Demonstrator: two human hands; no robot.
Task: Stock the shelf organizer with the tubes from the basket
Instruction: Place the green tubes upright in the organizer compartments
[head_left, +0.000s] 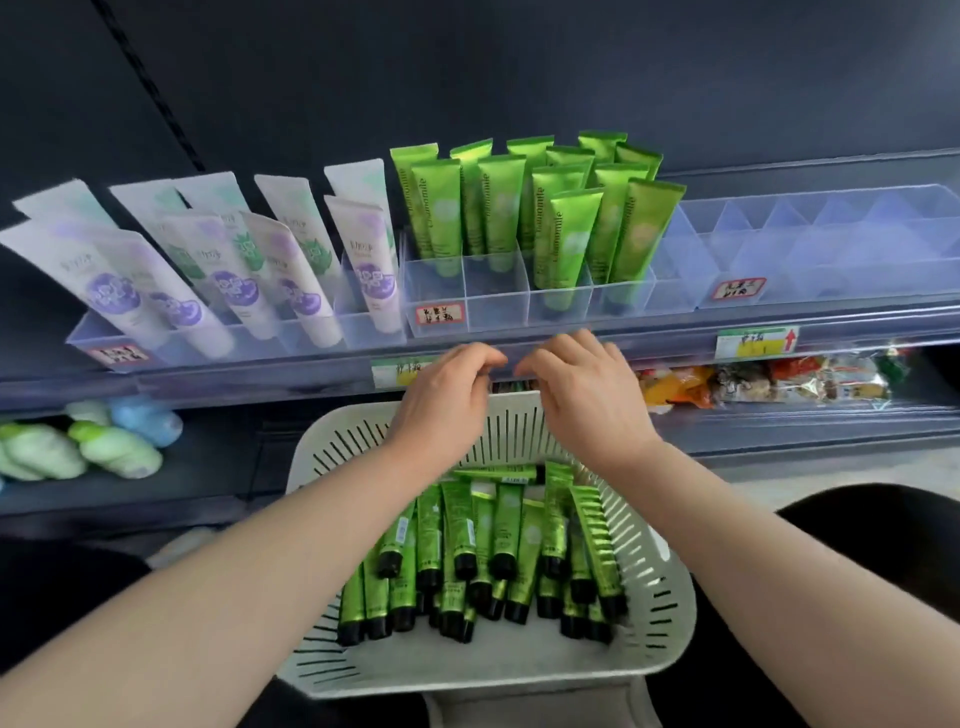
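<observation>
Dark shelving (519, 67) holds the clear organizer (498, 306); above the basket (670, 613), left hand (447, 397) and right hand (587, 395) curl fingers (485, 357), hold unclear.

Your forearms (249, 561) are bare from wrists to the near edge. Your left hand (447, 395) and right hand (587, 400) are bare too. Black clothing (872, 545) shows beside each arm, near left and near right.
</observation>
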